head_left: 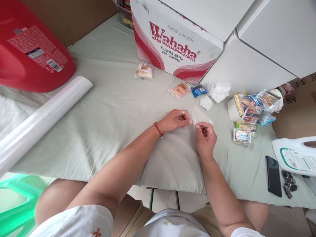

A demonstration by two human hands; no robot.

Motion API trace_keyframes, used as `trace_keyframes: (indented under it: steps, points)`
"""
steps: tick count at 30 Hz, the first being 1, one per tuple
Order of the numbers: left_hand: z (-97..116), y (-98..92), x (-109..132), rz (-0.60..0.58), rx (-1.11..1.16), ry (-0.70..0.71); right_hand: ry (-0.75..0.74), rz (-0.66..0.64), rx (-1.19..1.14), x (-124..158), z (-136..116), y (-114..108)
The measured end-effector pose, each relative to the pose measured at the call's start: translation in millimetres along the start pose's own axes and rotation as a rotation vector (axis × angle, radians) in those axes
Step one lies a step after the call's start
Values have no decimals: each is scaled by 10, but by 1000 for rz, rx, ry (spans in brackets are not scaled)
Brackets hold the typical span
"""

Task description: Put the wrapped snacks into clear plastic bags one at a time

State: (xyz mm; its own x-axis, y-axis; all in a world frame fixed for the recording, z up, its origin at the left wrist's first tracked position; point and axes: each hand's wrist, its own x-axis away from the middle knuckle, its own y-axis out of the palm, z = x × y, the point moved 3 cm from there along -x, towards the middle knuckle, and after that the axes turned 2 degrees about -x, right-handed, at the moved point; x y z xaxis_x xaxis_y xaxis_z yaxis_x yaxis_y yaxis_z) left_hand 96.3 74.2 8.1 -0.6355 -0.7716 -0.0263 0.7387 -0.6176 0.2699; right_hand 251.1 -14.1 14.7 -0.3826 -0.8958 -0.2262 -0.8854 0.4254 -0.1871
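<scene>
A thin, clear plastic bag (pixel 201 116) is stretched between my two hands above the cloth-covered table. My left hand (pixel 174 120), with a ring and a red string bracelet, pinches its left corner. Closed on the lower edge is my right hand (pixel 206 137). Just beyond lie crumpled clear plastic (pixel 219 91) and a smaller crumpled piece (pixel 205 102). Beside them are a blue snack packet (pixel 198 91) and a wrapped pastry (pixel 179 90). Another wrapped pastry (pixel 144 71) sits farther left, by the carton.
A Wahaha water carton (pixel 172 42) stands at the back. To the right are a white tub (pixel 233 111) of packaged snacks, loose packets (pixel 242 136), a phone (pixel 273 176), keys (pixel 289 184) and a white jug (pixel 293 156). Leftward are a plastic roll (pixel 46 120) and red container (pixel 37 46).
</scene>
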Motion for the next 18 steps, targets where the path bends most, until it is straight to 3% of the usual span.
trace_keyframes:
  steps: [7,18]
  points:
    - [-26,5,-13,26,-77,-24,-31,-45,55,30,-9,28]
    - [-20,-36,-8,55,5,-34,86,210,-110,-46,19,-66]
